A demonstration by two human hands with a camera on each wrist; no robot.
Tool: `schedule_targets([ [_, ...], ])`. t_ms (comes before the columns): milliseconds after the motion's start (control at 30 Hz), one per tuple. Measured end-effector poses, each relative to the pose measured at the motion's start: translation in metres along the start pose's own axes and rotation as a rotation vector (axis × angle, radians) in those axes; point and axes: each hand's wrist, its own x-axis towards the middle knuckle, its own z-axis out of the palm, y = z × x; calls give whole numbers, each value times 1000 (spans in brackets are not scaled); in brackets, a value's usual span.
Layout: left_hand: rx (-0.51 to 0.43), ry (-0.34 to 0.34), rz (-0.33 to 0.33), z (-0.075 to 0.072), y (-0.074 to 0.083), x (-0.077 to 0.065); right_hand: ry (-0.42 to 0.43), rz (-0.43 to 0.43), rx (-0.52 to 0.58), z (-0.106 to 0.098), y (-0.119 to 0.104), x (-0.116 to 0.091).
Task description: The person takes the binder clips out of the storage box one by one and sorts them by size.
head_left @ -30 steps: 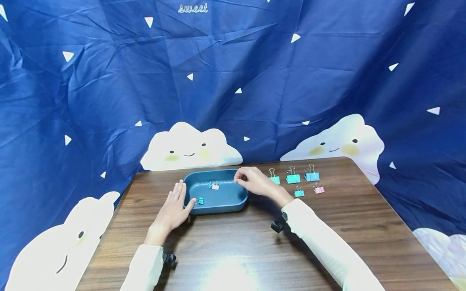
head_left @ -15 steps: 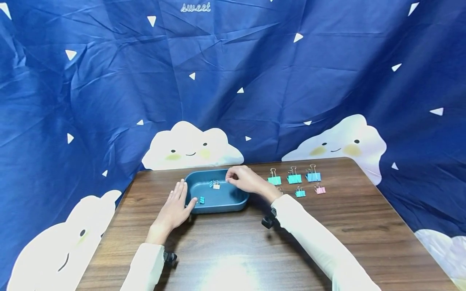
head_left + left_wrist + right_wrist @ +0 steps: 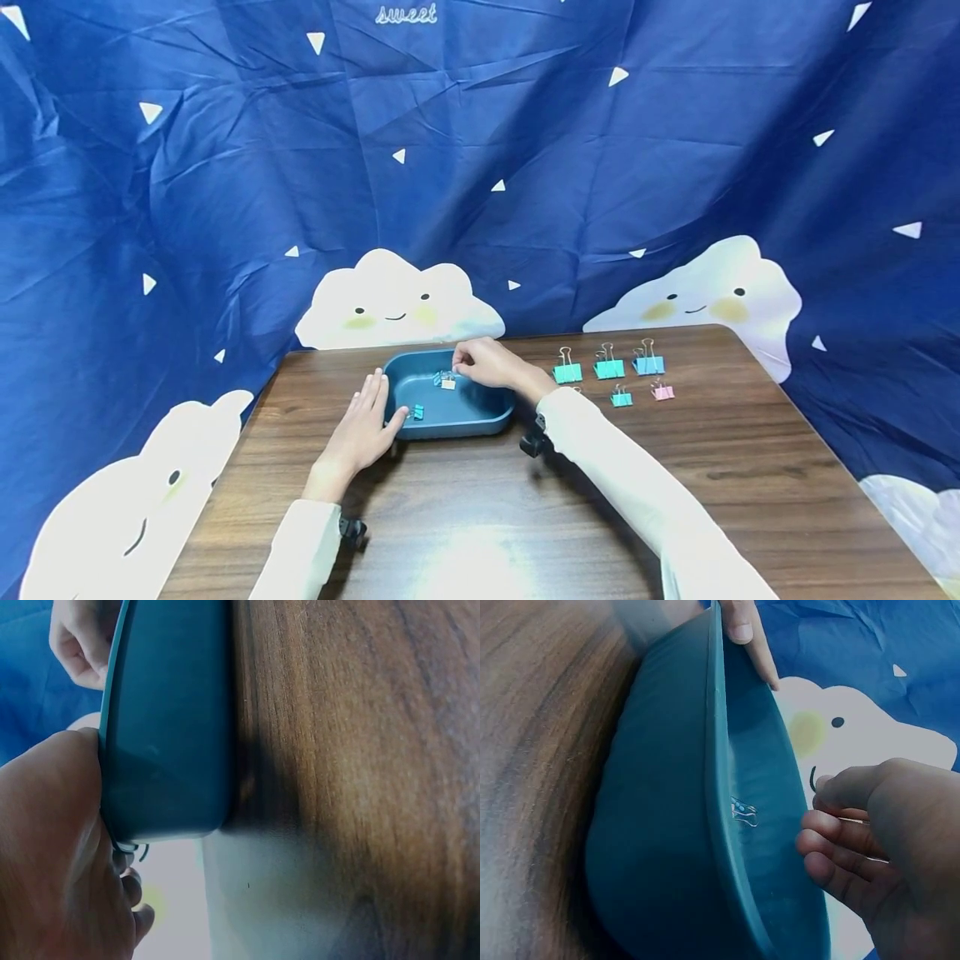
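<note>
A dark teal tray [image 3: 450,430] stands on the wooden table. My left hand [image 3: 362,429] rests along its left end, fingers straight, with the thumb over the front rim. Inside, near the thumb, lies a small teal binder clip [image 3: 417,412]. Farther in, a pale binder clip [image 3: 448,384] and a blue binder clip [image 3: 438,379] sit close together. Over the tray's back right part is my right hand [image 3: 487,362], loosely curled, fingertips just above those two clips. In the right wrist view its fingers [image 3: 832,847] show nothing held.
Right of the tray, larger binder clips, including a green one [image 3: 567,372] and a blue one [image 3: 649,364], stand in a row. Before them are a small teal clip [image 3: 621,399], a pink clip [image 3: 663,392] and another partly hidden by the right arm. A blue cloth [image 3: 555,208] hangs behind the table.
My right hand has moved left over the tray, from its right rim to just above the pale and blue clips. The left hand has stayed at the tray's left end.
</note>
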Motion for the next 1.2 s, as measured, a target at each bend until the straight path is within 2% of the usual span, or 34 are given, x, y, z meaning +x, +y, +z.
schedule_targets([
  [333,6,-4,-6,0,1,0,-65,39,-52,7,1,18],
  [733,-12,1,-6,1,-1,0,-216,134,-87,21,-2,25],
  [900,-24,13,-2,0,0,-1,-234,129,-128,28,1,22],
  [1200,-10,-23,-10,2,-2,1,-226,80,-145,28,2,18],
])
